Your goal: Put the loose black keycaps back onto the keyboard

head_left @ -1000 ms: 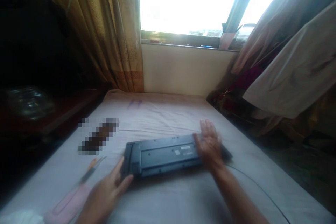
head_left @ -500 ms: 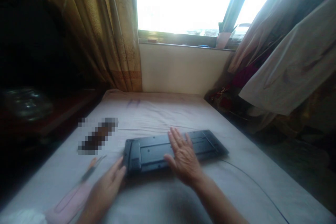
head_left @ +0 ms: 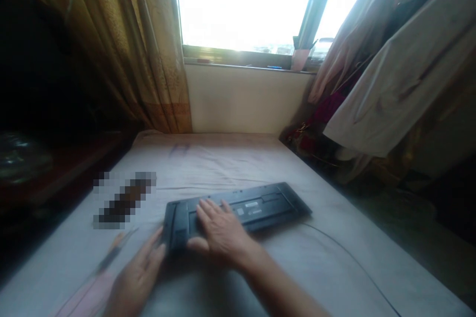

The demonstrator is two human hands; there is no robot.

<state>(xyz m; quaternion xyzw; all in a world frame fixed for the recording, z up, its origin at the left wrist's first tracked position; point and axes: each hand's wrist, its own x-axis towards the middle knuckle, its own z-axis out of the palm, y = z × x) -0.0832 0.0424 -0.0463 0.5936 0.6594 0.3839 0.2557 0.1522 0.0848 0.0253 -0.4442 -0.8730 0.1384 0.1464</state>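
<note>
A black computer keyboard [head_left: 266, 203] lies upside down on the bed sheet, its underside with pale labels facing up. My left hand [head_left: 139, 265] grips its left end, the thumb near the front corner and the fingers along the side. My right hand [head_left: 219, 230] rests on the left part of the underside, palm down with the fingers stretched out and the thumb apart. The keyboard's cable [head_left: 345, 245] runs from its right end over the sheet toward the lower right. Whatever of the left fingertips is behind the edge is hidden.
Left of my left hand lie a slim dark tool with an orange tip [head_left: 111, 250] and a blurred pink item [head_left: 87, 297]. A pixelated dark object [head_left: 124, 200] lies farther back. Clothes [head_left: 375, 104] hang on the right; a curtain [head_left: 159, 69] hangs by the window.
My right hand has slid left across the keyboard's underside, uncovering the labels. My left hand stays at the left end. The whole view has shifted slightly.
</note>
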